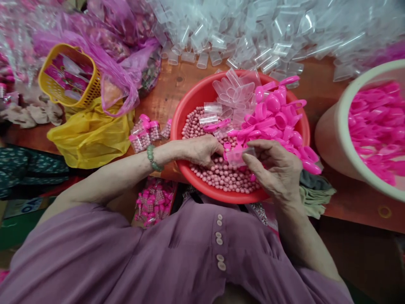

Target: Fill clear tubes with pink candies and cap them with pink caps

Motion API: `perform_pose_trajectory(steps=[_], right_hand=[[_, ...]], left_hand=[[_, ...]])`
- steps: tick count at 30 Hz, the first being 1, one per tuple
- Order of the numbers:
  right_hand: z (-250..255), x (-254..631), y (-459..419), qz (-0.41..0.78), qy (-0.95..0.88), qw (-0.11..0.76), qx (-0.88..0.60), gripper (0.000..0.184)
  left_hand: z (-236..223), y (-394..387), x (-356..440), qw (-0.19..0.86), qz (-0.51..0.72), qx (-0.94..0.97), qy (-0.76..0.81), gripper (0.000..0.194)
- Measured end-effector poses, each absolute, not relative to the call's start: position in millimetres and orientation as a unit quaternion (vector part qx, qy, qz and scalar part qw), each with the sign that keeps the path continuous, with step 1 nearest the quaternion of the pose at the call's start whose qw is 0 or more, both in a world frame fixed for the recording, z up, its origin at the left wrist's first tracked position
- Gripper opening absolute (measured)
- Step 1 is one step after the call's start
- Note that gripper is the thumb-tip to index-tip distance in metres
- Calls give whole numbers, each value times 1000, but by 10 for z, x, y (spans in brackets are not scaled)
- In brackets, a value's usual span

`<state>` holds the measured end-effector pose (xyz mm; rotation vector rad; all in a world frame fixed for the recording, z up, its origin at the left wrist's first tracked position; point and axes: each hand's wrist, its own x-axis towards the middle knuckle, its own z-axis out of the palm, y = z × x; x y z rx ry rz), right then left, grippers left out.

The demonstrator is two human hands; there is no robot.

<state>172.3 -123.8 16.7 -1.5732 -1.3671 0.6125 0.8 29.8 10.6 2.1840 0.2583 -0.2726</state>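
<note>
A red basin [177, 139] holds many round pink beads [228, 177], clear plastic tubes and a heap of bright pink plastic caps [275, 114]. My left hand [202, 151], with a green bead bracelet [152, 158] at the wrist, has its fingers curled down among the beads; its fingertips are partly hidden. Between the thumb and fingers of my right hand [275, 162] is a clear plastic tube [236, 158], tilted over the beads with its far end near my left hand. Pink pieces show just behind the tube.
Filled bead containers [144, 133] stand left of the basin; more lie in a box [155, 200] below. A white bucket [341, 122] of pink caps is at right. Clear tubes [253, 33] pile behind. A yellow basket [85, 97], yellow bag [95, 135] and folded cloths [314, 192] flank the basin.
</note>
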Motion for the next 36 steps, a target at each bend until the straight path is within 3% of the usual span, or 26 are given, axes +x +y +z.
perform_pose_trajectory(steps=[5,13,26,30,33,36], right_hand=[[236,1678,-1262,235,-502,504,-662,25],[328,1707,-1255,206,-541,510,-636,20],[211,1539,-1155,218,-744,329,-540,21],[196,1483,-1180,198,-771,238,-556,11],[244,1466,-1215,202,-787,174,-557,18],[341,1517,-1183,192,-798,207,-532,18]], left_hand=[[146,316,-36,606,-68,786,103,16],[292,168,-311,638,90,743,182,37],[322,70,-505,668,185,672,260,53],[233,46,-523,702,210,635,245,54],[141,4,-512,758,231,574,209,47],[83,-55,-483,780,257,531,209,36]])
